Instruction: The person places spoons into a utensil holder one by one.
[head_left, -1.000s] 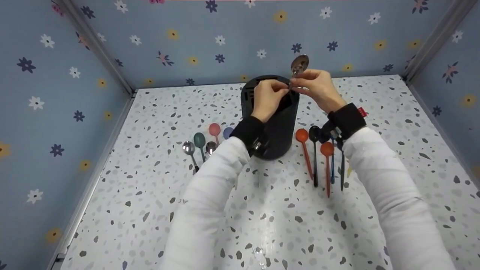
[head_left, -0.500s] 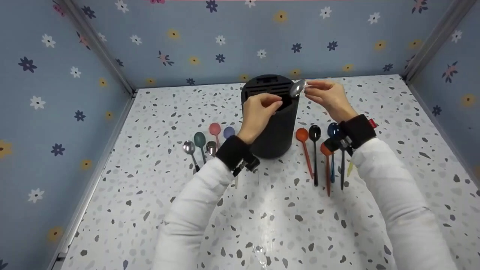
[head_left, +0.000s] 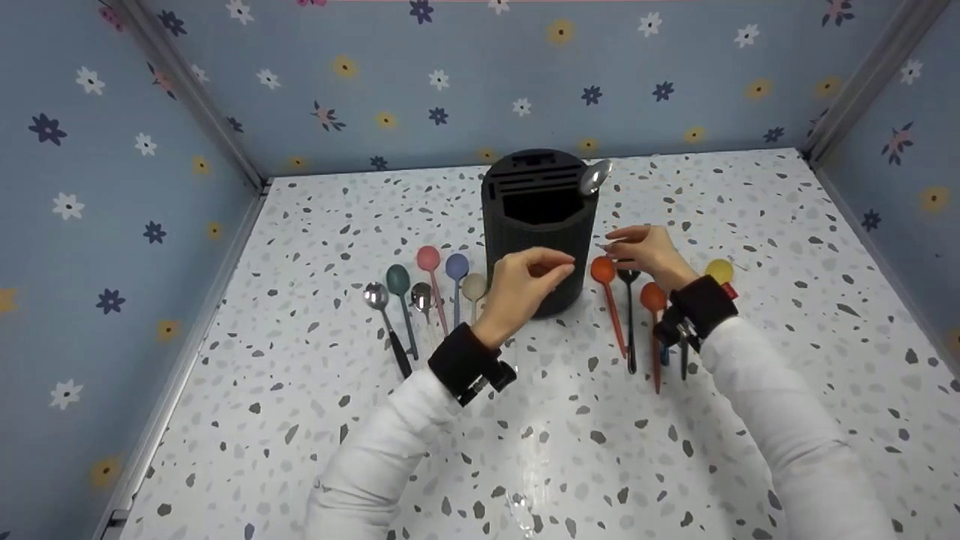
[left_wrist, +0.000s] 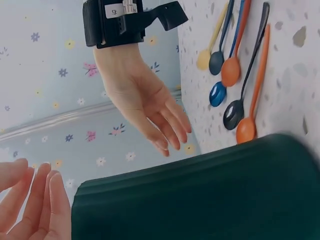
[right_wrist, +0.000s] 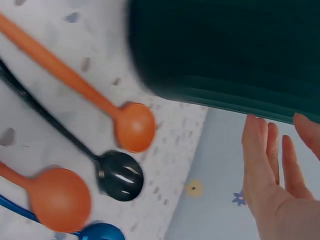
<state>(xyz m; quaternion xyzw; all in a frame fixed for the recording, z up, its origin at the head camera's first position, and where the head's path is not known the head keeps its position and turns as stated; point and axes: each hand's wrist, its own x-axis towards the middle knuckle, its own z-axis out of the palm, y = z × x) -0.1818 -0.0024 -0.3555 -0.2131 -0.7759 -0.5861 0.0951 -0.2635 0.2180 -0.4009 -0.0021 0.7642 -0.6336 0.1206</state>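
A metal spoon (head_left: 596, 178) stands bowl-up in the right side of a black utensil holder (head_left: 540, 247), its handle hidden inside. In front of the holder, my left hand (head_left: 525, 289) is held in the air with loosely bent fingers and nothing in them. My right hand (head_left: 646, 251) hovers right of the holder, over the tops of the right-hand spoons, and holds nothing. Beneath it lie an orange spoon (head_left: 604, 270), a black spoon (head_left: 631, 322) and another orange spoon (head_left: 654, 298). A blue spoon (left_wrist: 218, 94) shows in the left wrist view.
Left of the holder lies a row of spoons: a black-handled metal spoon (head_left: 376, 295), a green spoon (head_left: 398, 280), a pink spoon (head_left: 429, 259), a purple spoon (head_left: 457, 266) and a beige spoon (head_left: 474, 286) among them. A yellow spoon (head_left: 719, 271) lies far right. Flowered walls surround the speckled table.
The metal spoon, earlier held over the holder by both hands, was lowered into its right side and let go. Both hands have since dropped toward me, away from the holder's top.
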